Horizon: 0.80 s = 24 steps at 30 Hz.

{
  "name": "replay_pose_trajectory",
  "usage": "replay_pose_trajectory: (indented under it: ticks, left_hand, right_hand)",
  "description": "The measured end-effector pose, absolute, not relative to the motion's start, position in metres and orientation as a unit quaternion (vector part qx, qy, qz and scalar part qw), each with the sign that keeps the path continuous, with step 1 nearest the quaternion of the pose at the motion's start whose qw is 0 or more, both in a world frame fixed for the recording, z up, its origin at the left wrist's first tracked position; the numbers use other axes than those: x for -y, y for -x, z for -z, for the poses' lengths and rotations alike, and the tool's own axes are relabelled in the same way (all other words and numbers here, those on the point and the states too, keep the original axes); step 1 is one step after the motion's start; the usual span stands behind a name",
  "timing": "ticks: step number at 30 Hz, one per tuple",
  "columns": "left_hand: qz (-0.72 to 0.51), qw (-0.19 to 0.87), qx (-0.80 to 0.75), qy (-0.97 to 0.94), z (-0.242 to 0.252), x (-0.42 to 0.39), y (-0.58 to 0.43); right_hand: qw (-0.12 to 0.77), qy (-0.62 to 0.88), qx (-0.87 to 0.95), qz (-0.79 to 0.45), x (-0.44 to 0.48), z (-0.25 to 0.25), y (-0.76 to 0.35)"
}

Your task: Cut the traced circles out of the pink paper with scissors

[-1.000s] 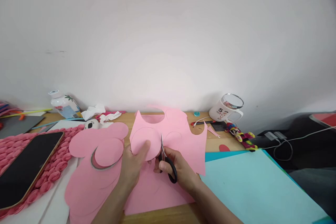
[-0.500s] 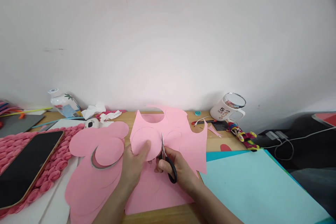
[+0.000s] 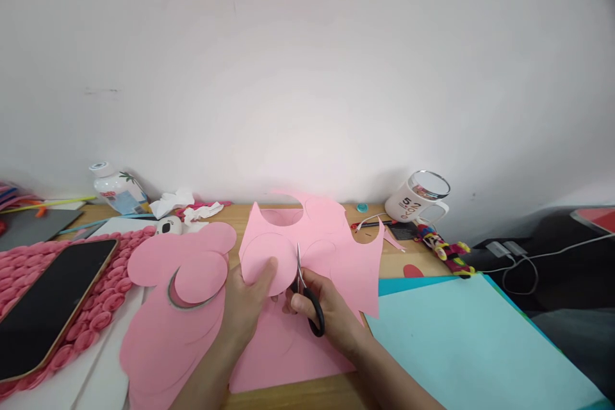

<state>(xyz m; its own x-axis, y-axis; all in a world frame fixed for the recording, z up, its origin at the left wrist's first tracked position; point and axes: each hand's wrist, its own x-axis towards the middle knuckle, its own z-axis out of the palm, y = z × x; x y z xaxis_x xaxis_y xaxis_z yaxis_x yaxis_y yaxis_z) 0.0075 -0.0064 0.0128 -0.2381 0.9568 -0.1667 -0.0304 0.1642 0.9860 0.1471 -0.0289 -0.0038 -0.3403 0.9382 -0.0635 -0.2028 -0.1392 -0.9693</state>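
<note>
Between my hands is a sheet of pink paper [image 3: 353, 275] with drawn circles and round cut-outs along its far edge. My left hand [image 3: 247, 298] pinches the sheet's left part, its thumb lying on a round pink section [image 3: 262, 256]. In my right hand [image 3: 327, 311] are scissors [image 3: 314, 314] with black handles, their blades pointing away from me at the right edge of that round section. The fingertips under the paper are partly hidden. More pink paper [image 3: 283, 359] lies beneath, and cut pink pieces with rounded edges [image 3: 163, 333] are at the left.
A phone [image 3: 57, 304] rests on a pink textured mat [image 3: 103, 314] at the left. Behind are a white bottle [image 3: 120, 189] and crumpled tissue [image 3: 173, 202]. To the right are a white mug [image 3: 408, 202], a small colourful figure [image 3: 446, 250] and light blue paper [image 3: 471, 339].
The far right part of the pink sheet has shifted slightly to the right. Both hands keep nearly the same place and hold.
</note>
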Motion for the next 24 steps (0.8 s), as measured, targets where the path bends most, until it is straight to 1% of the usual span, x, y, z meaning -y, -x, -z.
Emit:
replay_pose_trajectory:
  ticks: [24]
  left_hand:
    - [-0.506, 0.487, -0.590, -0.397, -0.0200, 0.0072, -0.0079]
  right_hand:
    - [0.444, 0.371, 0.477, -0.662, 0.0300, 0.0038, -0.1447]
